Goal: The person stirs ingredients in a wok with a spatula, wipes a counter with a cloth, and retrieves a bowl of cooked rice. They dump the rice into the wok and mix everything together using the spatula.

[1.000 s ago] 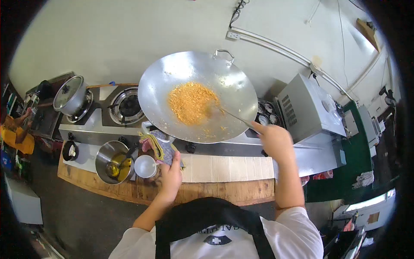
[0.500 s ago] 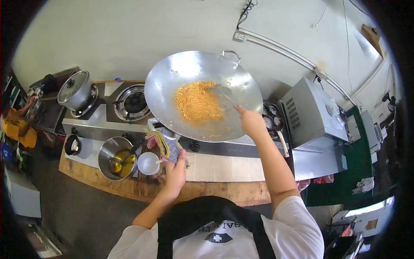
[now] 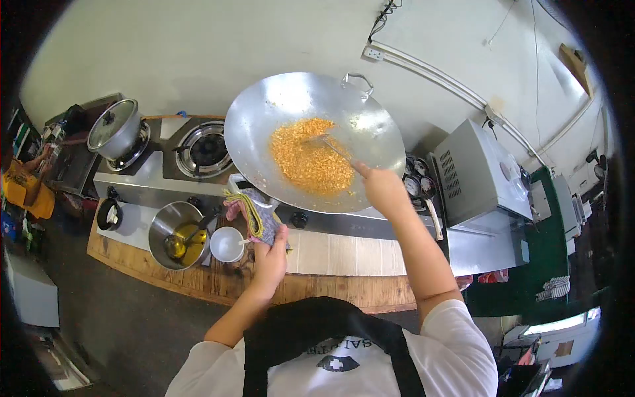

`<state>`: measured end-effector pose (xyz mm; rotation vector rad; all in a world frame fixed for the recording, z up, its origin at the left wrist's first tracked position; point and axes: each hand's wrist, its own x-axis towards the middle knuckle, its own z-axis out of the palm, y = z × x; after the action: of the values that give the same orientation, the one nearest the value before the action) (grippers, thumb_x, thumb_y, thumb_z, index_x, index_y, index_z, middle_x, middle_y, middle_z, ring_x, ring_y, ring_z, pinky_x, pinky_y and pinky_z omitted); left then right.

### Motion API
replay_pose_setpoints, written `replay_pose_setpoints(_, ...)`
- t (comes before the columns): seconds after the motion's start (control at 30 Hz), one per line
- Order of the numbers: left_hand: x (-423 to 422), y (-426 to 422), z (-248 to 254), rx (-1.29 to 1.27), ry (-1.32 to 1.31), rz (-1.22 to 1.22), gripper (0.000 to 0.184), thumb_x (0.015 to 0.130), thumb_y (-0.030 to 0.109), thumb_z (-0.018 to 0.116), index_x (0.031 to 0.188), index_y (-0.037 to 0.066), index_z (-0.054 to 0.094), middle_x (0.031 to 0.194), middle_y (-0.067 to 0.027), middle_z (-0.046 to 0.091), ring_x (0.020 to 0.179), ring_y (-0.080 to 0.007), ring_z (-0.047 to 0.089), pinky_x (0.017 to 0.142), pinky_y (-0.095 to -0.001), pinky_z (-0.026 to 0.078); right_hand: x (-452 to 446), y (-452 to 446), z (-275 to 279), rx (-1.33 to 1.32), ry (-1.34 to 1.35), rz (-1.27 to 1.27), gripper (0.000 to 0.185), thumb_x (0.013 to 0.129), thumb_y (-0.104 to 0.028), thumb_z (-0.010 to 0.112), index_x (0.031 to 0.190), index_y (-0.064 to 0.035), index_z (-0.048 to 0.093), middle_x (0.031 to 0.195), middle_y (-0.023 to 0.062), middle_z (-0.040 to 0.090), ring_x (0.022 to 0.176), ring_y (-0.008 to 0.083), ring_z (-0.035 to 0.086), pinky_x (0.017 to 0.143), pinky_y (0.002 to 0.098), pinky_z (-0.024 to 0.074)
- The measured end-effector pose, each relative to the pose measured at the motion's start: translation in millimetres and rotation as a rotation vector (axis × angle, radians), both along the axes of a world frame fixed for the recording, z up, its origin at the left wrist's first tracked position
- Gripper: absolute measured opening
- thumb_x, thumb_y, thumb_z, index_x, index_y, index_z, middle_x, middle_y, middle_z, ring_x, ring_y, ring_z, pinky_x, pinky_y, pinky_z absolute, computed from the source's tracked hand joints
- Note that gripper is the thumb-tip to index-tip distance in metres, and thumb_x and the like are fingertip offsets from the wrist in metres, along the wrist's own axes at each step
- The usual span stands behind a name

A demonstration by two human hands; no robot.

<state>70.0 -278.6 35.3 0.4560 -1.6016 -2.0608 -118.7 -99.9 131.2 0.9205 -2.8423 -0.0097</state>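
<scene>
A large metal wok (image 3: 258, 119) sits on the stove with orange-brown chopped food (image 3: 311, 165) in it. My right hand (image 3: 383, 188) is closed round the handle of a metal spatula (image 3: 337, 151), whose blade lies in the food. My left hand (image 3: 271, 258) grips a folded grey, yellow and pink cloth (image 3: 262, 223) at the wok's near handle (image 3: 239, 182). Just left of that hand are a white bowl (image 3: 227, 245) and a steel pot (image 3: 162, 228) with yellow oil and a ladle (image 3: 175, 247) in it.
A lidded pot (image 3: 116, 132) stands on the left burner, beside a bare burner (image 3: 204, 151). A small black bowl (image 3: 109, 215) is at the counter's left. Right of the wok are another burner (image 3: 417, 178) and a metal appliance (image 3: 476, 175). Another person (image 3: 30, 188) is at far left.
My right hand has moved up and away from me, then slightly down, and the spatula has shifted through the food. The food's shape has changed. My left hand still holds the cloth.
</scene>
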Motion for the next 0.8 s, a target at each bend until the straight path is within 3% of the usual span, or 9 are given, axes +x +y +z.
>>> replay_pose_setpoints(0.17, 5, -7, -19, 0.102, 0.110, 0.111, 0.040, 0.091, 0.016, 0.054, 0.124, -0.002, 0.042, 0.112, -0.0061, 0.053, 0.100, -0.0146, 0.050, 0.088, -0.0297, 0.040, 38, -9, 31, 0.016, -0.164, -0.039, 0.045, 0.082, -0.007, 0.048, 0.124, -0.0224, 0.051, 0.078, 0.0183, 0.063, 0.073, 0.0346, 0.062, 0.066, 0.0451, 0.0490)
replay_pose_setpoints(0.37, 41, -17, -3, 0.209, -0.127, 0.018, 0.044, 0.091, 0.019, 0.054, 0.126, -0.002, 0.041, 0.120, -0.0069, 0.051, 0.107, -0.0166, 0.049, 0.094, -0.0311, 0.037, 43, 32, 58, 0.033, -0.128, -0.120, 0.041, 0.081, -0.011, 0.054, 0.121, -0.0192, 0.056, 0.083, 0.0216, 0.062, 0.077, 0.0363, 0.060, 0.070, 0.0442, 0.0465)
replay_pose_setpoints(0.47, 44, -13, -30, 0.336, -0.123, -0.243, 0.045, 0.090, 0.019, 0.054, 0.128, -0.001, 0.041, 0.123, -0.0084, 0.049, 0.110, -0.0153, 0.047, 0.095, -0.0301, 0.037, 21, 31, 45, 0.060, -0.066, -0.105, 0.040, 0.082, -0.012, 0.053, 0.122, -0.0158, 0.054, 0.083, 0.0225, 0.062, 0.077, 0.0366, 0.060, 0.070, 0.0451, 0.0463)
replay_pose_setpoints(0.57, 32, -6, -74, 0.125, -0.219, -0.627, 0.051, 0.089, 0.018, 0.056, 0.132, 0.002, 0.036, 0.128, -0.0117, 0.045, 0.113, -0.0184, 0.046, 0.094, -0.0316, 0.038, -5, 20, 30, -0.110, -0.042, -0.138, 0.037, 0.083, -0.013, 0.051, 0.120, -0.0125, 0.055, 0.084, 0.0235, 0.062, 0.077, 0.0378, 0.060, 0.071, 0.0455, 0.0466)
replay_pose_setpoints(0.67, 23, 23, -157, -0.016, -0.284, -0.366, 0.055, 0.088, 0.017, 0.058, 0.135, 0.005, 0.033, 0.134, -0.0127, 0.040, 0.116, -0.0218, 0.045, 0.095, -0.0331, 0.038, -39, 0, 1, -0.205, -0.019, -0.134, 0.037, 0.084, -0.013, 0.049, 0.120, -0.0111, 0.054, 0.085, 0.0240, 0.062, 0.079, 0.0395, 0.060, 0.072, 0.0458, 0.0472)
replay_pose_setpoints(0.7, 29, 28, -106, 0.041, -0.306, -0.377, 0.057, 0.087, 0.015, 0.058, 0.136, 0.005, 0.031, 0.136, -0.0125, 0.037, 0.117, -0.0247, 0.044, 0.095, -0.0336, 0.038, -45, -9, -7, -0.181, -0.042, -0.140, 0.037, 0.084, -0.013, 0.048, 0.121, -0.0114, 0.053, 0.085, 0.0241, 0.062, 0.080, 0.0398, 0.060, 0.073, 0.0462, 0.0471)
replay_pose_setpoints(0.8, 25, 29, -142, -0.169, -0.241, -0.471, 0.051, 0.087, 0.014, 0.057, 0.132, 0.004, 0.036, 0.133, -0.0106, 0.041, 0.117, -0.0217, 0.045, 0.094, -0.0316, 0.039, -38, -36, -14, -0.105, -0.118, -0.128, 0.040, 0.085, -0.012, 0.048, 0.124, -0.0123, 0.050, 0.086, 0.0241, 0.062, 0.082, 0.0406, 0.059, 0.074, 0.0474, 0.0466)
